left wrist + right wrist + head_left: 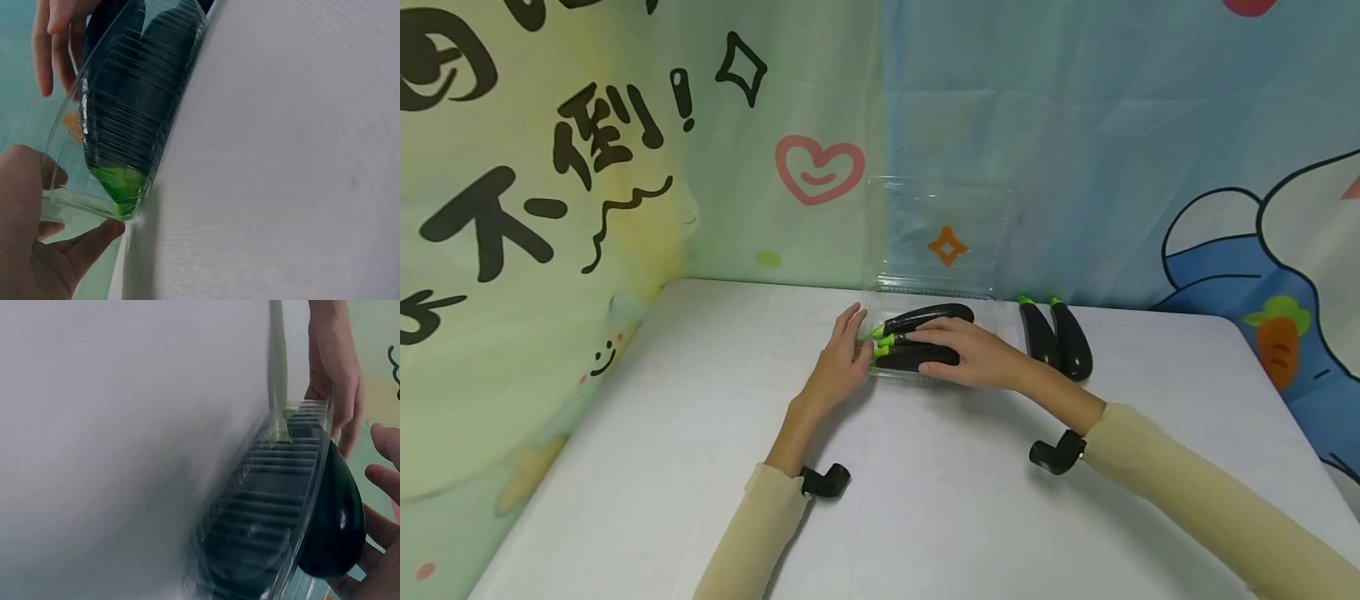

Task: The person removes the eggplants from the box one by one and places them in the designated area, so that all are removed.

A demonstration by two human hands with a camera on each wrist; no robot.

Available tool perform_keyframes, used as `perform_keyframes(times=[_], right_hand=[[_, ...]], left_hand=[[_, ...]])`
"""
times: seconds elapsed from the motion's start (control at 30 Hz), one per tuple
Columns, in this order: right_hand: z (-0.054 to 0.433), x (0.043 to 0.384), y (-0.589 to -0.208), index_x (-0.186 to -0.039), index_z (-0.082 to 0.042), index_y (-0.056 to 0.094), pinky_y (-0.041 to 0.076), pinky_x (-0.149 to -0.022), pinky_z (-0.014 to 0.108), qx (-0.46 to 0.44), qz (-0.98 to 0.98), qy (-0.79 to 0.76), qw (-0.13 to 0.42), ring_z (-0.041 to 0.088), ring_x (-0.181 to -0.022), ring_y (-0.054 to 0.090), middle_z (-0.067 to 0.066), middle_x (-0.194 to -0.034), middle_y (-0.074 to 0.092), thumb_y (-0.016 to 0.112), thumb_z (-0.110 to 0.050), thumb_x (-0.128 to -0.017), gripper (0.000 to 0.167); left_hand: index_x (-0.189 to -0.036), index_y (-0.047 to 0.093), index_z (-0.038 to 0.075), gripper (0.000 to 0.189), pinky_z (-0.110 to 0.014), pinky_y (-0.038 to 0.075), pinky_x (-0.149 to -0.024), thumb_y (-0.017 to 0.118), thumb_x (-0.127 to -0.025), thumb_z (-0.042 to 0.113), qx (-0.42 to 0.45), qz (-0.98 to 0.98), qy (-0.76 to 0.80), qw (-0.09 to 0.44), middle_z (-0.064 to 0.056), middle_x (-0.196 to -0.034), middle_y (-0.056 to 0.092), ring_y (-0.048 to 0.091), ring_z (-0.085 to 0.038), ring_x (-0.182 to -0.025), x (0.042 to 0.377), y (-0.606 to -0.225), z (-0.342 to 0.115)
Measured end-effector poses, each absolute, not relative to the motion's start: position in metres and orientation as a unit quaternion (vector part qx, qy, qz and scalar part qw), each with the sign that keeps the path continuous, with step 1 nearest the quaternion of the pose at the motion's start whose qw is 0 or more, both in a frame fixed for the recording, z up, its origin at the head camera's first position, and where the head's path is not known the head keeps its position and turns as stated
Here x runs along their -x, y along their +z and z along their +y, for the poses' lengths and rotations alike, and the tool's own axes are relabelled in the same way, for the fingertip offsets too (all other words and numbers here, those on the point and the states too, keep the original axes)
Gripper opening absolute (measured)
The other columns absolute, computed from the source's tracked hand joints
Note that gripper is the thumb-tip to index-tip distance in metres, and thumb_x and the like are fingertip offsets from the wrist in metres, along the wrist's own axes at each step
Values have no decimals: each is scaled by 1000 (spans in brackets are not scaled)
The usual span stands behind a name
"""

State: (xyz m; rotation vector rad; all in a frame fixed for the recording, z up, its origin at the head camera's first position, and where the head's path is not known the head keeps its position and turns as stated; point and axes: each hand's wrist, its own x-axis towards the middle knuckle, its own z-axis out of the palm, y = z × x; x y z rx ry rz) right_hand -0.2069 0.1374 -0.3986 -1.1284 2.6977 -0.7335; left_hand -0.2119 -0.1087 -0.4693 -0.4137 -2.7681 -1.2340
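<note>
A clear plastic clamshell container [901,377] lies with its lid [940,187] raised behind it. Inside are three dark eggplants with green stem ends: a back one [936,314], a middle one [895,340] partly hidden by fingers, and a front one [910,359]. At the left end, my left hand [841,364] grips the container wall, thumb low outside and fingers over the rim [81,81]. My right hand [973,354] lies over the right part of the eggplants. In the right wrist view its fingers [384,481] are spread beside the nearest eggplant [337,515].
Two more eggplants lie side by side on the table right of the container, a left one [1037,332] and a right one [1072,343]. White cloth covers the table [925,500]. A printed curtain [1075,125] hangs right behind the table's back edge.
</note>
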Motion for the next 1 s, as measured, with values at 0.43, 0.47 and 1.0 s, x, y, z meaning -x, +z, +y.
perform_keyframes(times=[0.43,0.47,1.0], right_hand=[[122,212,-404,-138,-15,56,43,-103,54,393,893,-206,75,33,-129,51,12,-138,55,64,-35,-92,50],[122,213,-405,-137,-15,56,44,-102,53,395,893,-200,78,32,-128,52,12,-138,56,63,-35,-92,50],[119,215,-411,-134,-17,60,50,-93,49,389,899,-190,67,29,-115,61,9,-127,64,58,-31,-96,40]], left_hand=[[-151,31,10,56,-61,39,-105,43,-99,27,127,-910,-393,36,1,-160,23,49,-34,-132,211,-469,-108],[-151,31,10,56,-61,38,-105,42,-99,27,126,-910,-392,36,1,-160,23,49,-34,-133,211,-469,-108],[-152,31,11,58,-64,37,-104,42,-98,29,122,-911,-393,33,2,-160,23,47,-34,-134,210,-466,-108]])
